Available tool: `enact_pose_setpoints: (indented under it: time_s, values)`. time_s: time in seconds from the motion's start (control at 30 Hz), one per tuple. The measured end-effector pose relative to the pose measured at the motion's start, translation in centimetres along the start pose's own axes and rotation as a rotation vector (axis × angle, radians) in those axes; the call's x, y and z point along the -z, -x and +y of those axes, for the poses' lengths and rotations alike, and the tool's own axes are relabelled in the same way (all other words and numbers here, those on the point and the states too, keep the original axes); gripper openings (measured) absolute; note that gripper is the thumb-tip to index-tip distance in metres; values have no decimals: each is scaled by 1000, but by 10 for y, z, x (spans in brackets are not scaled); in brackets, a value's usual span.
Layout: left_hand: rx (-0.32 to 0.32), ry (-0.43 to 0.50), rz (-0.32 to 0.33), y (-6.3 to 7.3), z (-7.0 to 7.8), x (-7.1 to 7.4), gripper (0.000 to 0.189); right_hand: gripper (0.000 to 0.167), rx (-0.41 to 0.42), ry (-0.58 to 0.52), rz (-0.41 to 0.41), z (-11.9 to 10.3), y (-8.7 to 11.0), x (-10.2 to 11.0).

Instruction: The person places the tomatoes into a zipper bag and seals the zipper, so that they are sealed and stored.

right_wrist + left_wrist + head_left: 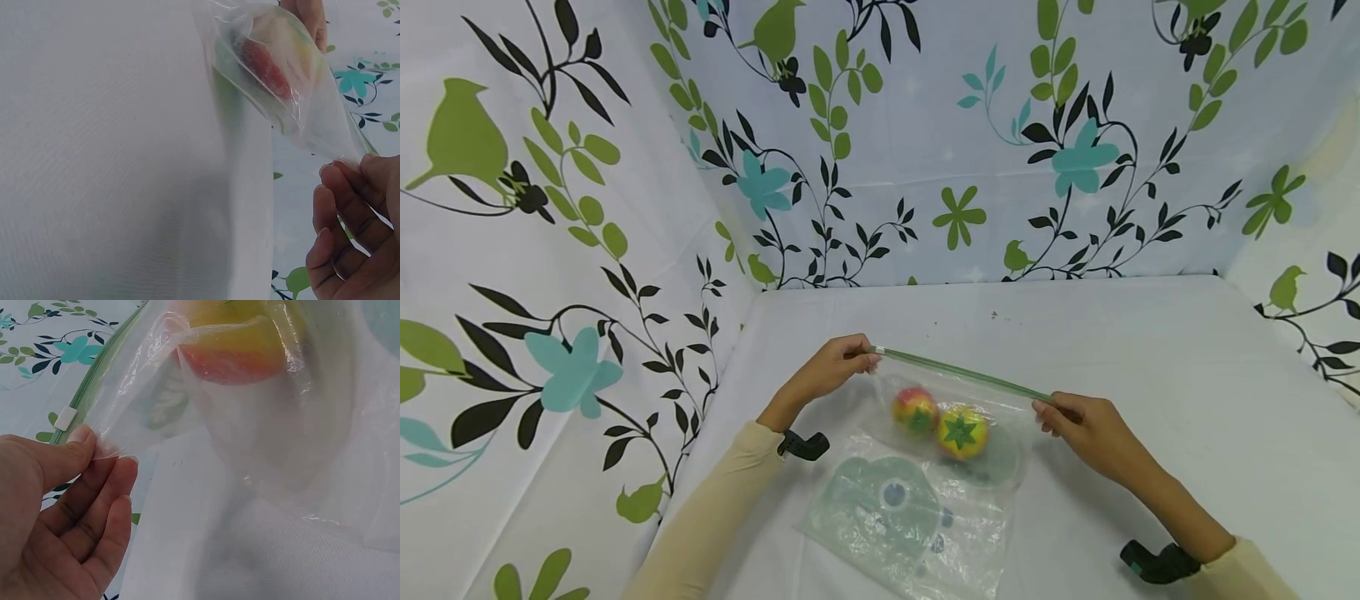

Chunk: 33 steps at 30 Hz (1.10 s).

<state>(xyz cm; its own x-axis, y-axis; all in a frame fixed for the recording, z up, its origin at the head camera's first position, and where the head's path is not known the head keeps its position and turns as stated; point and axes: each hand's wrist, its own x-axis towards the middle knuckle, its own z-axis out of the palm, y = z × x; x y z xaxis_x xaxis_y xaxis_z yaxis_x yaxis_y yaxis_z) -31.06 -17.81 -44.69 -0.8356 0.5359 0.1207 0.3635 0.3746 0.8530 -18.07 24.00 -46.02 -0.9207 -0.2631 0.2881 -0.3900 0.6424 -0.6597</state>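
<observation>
A clear zip bag [981, 521] with pale green printing is stretched between both hands, its lower part spread over the white table. Along its top runs a green zip strip [962, 372], slanting down to the right. Inside, two round red-and-yellow fruits [962, 432] with green star-shaped tops sit side by side under the strip. My left hand [838, 364] pinches the top left corner between thumb and forefinger, right by a white slider [65, 418]. At the opposite corner, my right hand [1093, 429] pinches the strip's end, its other fingers loosely bent.
The white-covered table [1187, 358] extends around the bag. Behind it and to the left hang cloths [880, 208] printed with leaves, birds and flowers. A black wrist device [805, 446] is on the left wrist, and another black device [1157, 562] on the right.
</observation>
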Motion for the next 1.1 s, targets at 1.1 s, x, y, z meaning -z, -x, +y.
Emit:
enact_pose_setpoints:
  time_s: [1.1]
  values:
    - [35,-396,-87,-8,37,9,16,28,23,137,-107,-38,-59,-11]
